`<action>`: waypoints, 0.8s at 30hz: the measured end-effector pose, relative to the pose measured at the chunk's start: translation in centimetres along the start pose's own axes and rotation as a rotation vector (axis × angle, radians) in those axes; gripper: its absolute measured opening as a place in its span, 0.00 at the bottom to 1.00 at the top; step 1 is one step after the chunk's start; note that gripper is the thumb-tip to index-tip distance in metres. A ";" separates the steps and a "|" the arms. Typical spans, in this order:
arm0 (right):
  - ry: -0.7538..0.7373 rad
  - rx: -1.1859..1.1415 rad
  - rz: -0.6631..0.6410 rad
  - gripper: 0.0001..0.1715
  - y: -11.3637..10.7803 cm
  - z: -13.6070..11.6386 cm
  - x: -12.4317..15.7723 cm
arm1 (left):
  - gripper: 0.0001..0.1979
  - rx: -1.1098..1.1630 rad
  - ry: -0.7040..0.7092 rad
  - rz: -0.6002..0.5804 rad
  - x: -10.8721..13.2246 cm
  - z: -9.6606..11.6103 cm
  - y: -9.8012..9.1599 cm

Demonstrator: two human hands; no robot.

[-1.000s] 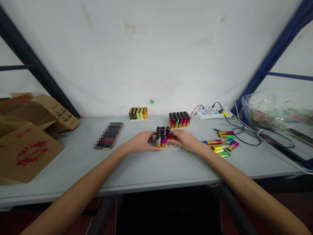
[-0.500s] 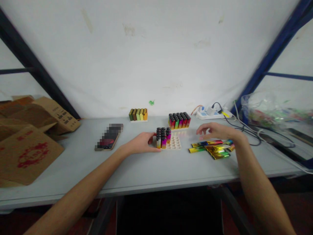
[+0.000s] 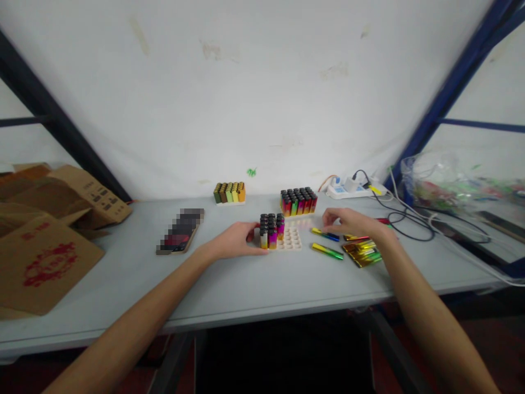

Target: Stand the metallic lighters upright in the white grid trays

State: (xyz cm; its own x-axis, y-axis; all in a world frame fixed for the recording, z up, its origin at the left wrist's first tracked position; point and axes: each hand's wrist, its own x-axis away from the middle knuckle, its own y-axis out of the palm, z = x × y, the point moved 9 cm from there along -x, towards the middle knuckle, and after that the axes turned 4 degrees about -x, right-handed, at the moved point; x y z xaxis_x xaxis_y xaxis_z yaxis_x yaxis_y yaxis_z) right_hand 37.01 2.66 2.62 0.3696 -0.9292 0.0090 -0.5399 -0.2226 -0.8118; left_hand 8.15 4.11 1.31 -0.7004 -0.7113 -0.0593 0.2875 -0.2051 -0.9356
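Observation:
My left hand [image 3: 234,241] grips the left side of a white holed tray [image 3: 292,239], thumb and fingers around its edge. Several upright lighters [image 3: 272,232] with black tops fill the tray's left part; its right part shows bare holes. My right hand [image 3: 342,221] is over a yellow-blue lighter [image 3: 326,235], its fingertips close together at the lighter's left end. A yellow-green lighter [image 3: 327,251] lies just in front. Beside it, under my right wrist, is a pile of shiny lighters [image 3: 361,251], partly hidden.
Behind stand a full tray of colourful lighters [image 3: 298,201] and a block of green-to-orange lighters [image 3: 229,192]. A phone [image 3: 182,230] and cardboard boxes [image 3: 53,257] lie left. A power strip [image 3: 348,189], cables and a plastic bag [image 3: 435,175] are at the right.
My right hand has moved left and down to the lighters. The yellow-blue lighter now lies apart from the pile, and the yellow-green one is turned. My left hand stays at the tray.

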 end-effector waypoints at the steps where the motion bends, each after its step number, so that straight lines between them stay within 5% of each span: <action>1: 0.002 -0.012 -0.003 0.25 0.0 0.1 0.1 | 0.33 -0.004 0.003 0.001 0.0 0.0 0.0; 6: 0.023 0.069 -0.049 0.21 0.7 0.6 0.4 | 0.33 -0.019 0.007 -0.004 0.0 0.1 0.0; 17: -0.231 -0.145 0.374 0.28 -3.8 -6.0 0.0 | 0.34 -0.013 -0.016 -0.011 0.0 0.2 0.0; 24: -0.243 -0.325 0.299 0.30 -2.3 -8.0 -2.5 | 0.33 -0.018 -0.002 -0.010 0.0 0.2 0.0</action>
State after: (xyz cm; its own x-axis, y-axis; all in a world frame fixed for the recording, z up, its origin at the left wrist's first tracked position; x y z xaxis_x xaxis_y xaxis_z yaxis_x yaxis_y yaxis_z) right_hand 31.24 3.10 9.10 0.3074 -0.8793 -0.3637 -0.8422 -0.0735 -0.5342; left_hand 8.27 3.93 1.36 -0.7021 -0.7104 -0.0492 0.2683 -0.1998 -0.9424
